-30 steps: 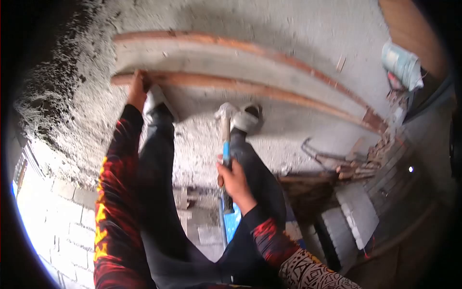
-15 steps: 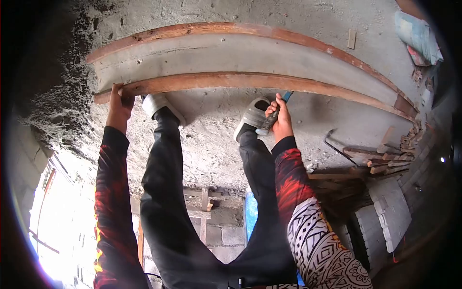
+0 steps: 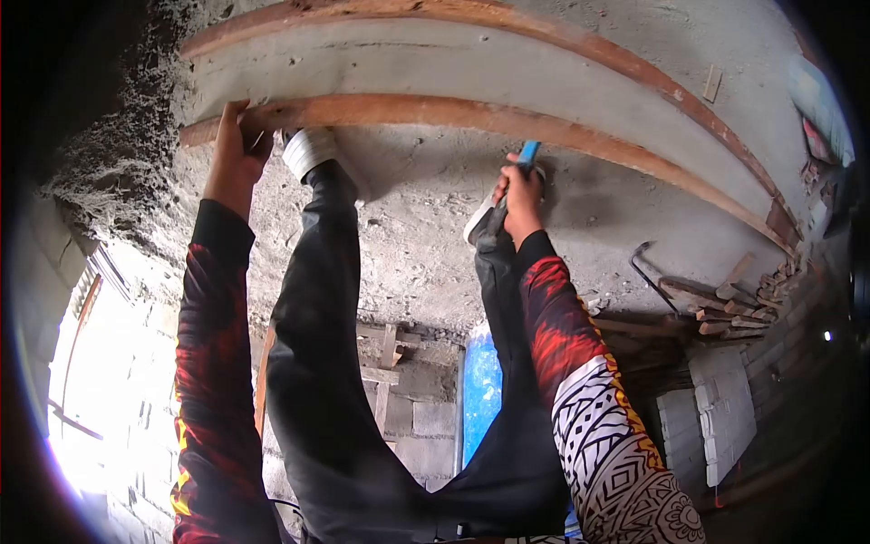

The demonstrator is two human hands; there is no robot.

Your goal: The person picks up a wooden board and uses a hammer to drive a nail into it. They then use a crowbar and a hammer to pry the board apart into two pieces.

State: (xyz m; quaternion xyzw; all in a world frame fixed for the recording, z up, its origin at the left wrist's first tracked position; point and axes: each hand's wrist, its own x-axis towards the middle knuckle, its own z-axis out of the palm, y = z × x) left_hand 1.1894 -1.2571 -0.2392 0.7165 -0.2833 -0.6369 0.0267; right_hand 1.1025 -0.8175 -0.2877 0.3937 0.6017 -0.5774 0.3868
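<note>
A long wooden beam [image 3: 408, 111] runs across the view, bowed by the lens. My left hand [image 3: 240, 161] is closed around it near its left end, with the thumb and fingers on opposite sides. In my closed right hand [image 3: 519, 201] is a hand tool [image 3: 529, 152] with a blue shaft and a dark grip. Its blue end points at the beam's near edge; whether it touches, and what shape its head has, I cannot make out. Beyond lies a second wooden beam [image 3: 580, 41], joined to the first by a short crosspiece [image 3: 779, 218] at the right.
My shoes [image 3: 313, 156] stand close to the near beam on rough concrete ground [image 3: 408, 236]. At the right lie a bent dark metal bar [image 3: 648, 276] and a pile of wood offcuts [image 3: 734, 313]. A small wood strip [image 3: 712, 83] lies beyond the beams.
The beams sit higher in the view. My right hand has turned and the tool points more steeply toward the near beam, with more blue shaft showing. My left hand keeps its hold.
</note>
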